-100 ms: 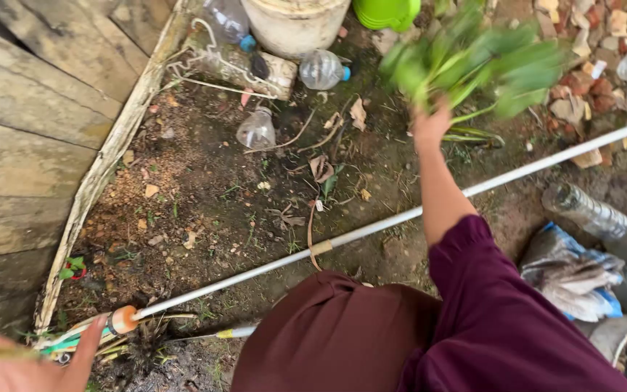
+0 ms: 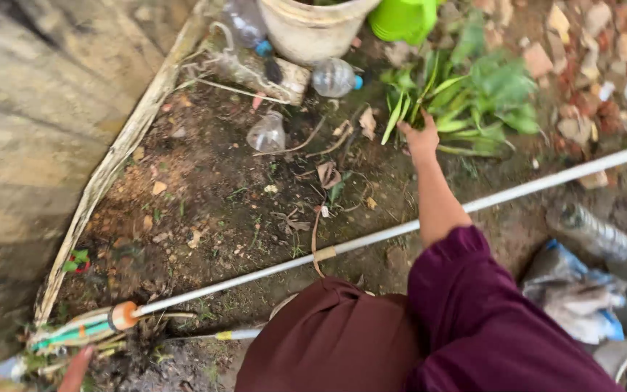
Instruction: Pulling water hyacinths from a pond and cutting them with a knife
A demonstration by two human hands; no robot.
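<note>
At the lower left edge of the frame only a sliver of the left hand (image 2: pixel 74 366) showed, a fingertip or two and blurred, cut off by the border; I could not tell whether its grip was open or closed. It lay just beside the broom head (image 2: pixel 81 328), whose long white broom handle (image 2: pixel 400 229) ran slantwise from lower left up to the right edge of the frame. In the upper middle, a clear plastic bottle (image 2: pixel 267 133) lay on the bare soil (image 2: pixel 205 189) near a pale bucket (image 2: pixel 313 25).

Right of centre, the right arm in a maroon sleeve (image 2: pixel 488 312) stretched straight up the frame, crossing over the handle. The right hand (image 2: pixel 421 136) was at the base of the leafy green plant (image 2: pixel 473 101), fingers curled about the stems there, though blur hid how tightly. The plant lay low on the ground in the upper right, its long leaves fanning up and rightward from the hand. Crumpled bags (image 2: pixel 575 290) lay at the lower right.
</note>
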